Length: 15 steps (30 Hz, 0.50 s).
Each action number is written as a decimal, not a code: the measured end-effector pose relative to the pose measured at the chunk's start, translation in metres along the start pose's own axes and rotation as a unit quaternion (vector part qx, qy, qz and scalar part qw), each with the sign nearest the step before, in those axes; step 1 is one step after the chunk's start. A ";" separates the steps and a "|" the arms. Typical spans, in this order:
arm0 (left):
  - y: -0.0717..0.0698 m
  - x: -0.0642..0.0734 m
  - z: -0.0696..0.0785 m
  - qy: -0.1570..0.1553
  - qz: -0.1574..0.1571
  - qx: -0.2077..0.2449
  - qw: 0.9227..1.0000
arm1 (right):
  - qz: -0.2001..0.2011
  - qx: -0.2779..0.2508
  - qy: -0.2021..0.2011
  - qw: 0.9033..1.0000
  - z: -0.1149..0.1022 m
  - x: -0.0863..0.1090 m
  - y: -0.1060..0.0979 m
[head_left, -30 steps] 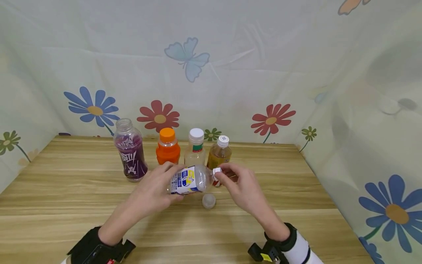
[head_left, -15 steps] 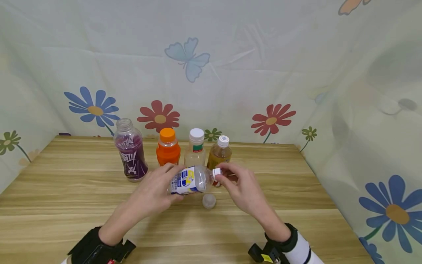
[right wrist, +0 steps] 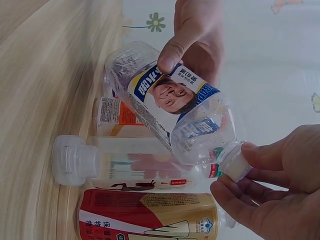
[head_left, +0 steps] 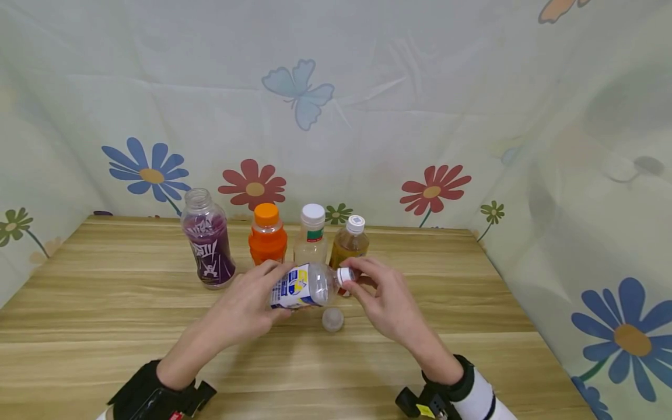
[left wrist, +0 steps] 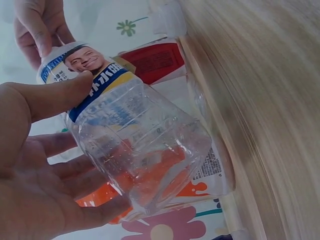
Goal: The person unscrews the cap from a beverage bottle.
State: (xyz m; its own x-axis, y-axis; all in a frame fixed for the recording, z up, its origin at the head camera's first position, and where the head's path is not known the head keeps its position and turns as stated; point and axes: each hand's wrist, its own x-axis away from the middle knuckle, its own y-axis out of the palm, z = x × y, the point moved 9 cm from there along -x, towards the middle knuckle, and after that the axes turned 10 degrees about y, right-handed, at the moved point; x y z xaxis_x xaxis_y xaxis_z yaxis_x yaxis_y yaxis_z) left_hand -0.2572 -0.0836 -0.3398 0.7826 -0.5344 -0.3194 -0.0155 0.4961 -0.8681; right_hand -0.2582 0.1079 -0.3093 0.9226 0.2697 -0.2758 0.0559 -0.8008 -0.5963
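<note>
The left hand (head_left: 251, 304) has its fingers wrapped around the labelled body of a clear bottle (head_left: 300, 287), tilted nearly onto its side with its neck by the right fingers. The right hand (head_left: 387, 302) pinches the white cap (head_left: 344, 275) on that neck between thumb and fingers. On the surface (head_left: 315, 376), between the two hands' fingers, lies a small clear lid (head_left: 332, 319). Beyond the fingers stand an orange bottle (head_left: 268, 242), a pale bottle (head_left: 310, 245) and an amber bottle (head_left: 349, 245); left of the left fingers, an uncapped purple bottle (head_left: 212, 251)
</note>
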 end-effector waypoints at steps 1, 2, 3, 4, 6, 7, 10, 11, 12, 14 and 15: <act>0.000 0.000 0.000 0.001 0.000 0.002 1.000 | 0.002 0.000 -0.007 1.000 -0.001 0.000 0.000; 0.000 0.000 0.000 0.003 0.000 0.003 1.000 | 0.004 0.002 -0.014 1.000 -0.002 0.000 0.000; 0.000 0.000 0.000 0.003 -0.001 0.004 1.000 | 0.006 0.005 -0.020 1.000 -0.003 0.001 0.000; 0.000 0.000 0.000 0.003 -0.002 0.006 1.000 | 0.007 0.008 -0.025 1.000 -0.004 0.001 0.000; 0.001 0.000 0.000 0.000 -0.005 0.009 1.000 | 0.006 0.012 -0.033 0.999 -0.005 0.001 0.000; 0.002 0.000 0.000 -0.001 -0.006 0.011 1.000 | 0.005 0.014 -0.037 0.999 -0.006 0.001 0.000; 0.003 0.001 -0.001 -0.005 -0.013 0.017 1.000 | 0.000 0.019 -0.044 0.999 -0.008 0.001 0.001; 0.003 0.001 -0.001 -0.006 -0.015 0.020 1.000 | -0.001 0.020 -0.046 0.999 -0.008 0.001 0.001; 0.004 0.001 -0.002 -0.005 -0.017 0.022 1.000 | -0.002 0.021 -0.048 0.999 -0.009 0.001 0.001; 0.004 0.002 -0.003 -0.006 -0.021 0.026 0.999 | -0.003 0.026 -0.051 0.998 -0.010 0.002 0.001; 0.005 0.002 -0.003 -0.008 -0.023 0.030 0.999 | -0.005 0.027 -0.052 0.998 -0.010 0.002 0.001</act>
State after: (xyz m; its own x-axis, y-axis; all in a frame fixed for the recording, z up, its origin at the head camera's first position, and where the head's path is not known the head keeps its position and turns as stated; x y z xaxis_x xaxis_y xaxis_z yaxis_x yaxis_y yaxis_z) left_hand -0.2578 -0.0844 -0.3456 0.7909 -0.5473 -0.2738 0.0569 0.5113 -0.8575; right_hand -0.2526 0.1019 -0.3028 0.8773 0.3345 -0.3443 0.0423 -0.7683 -0.6387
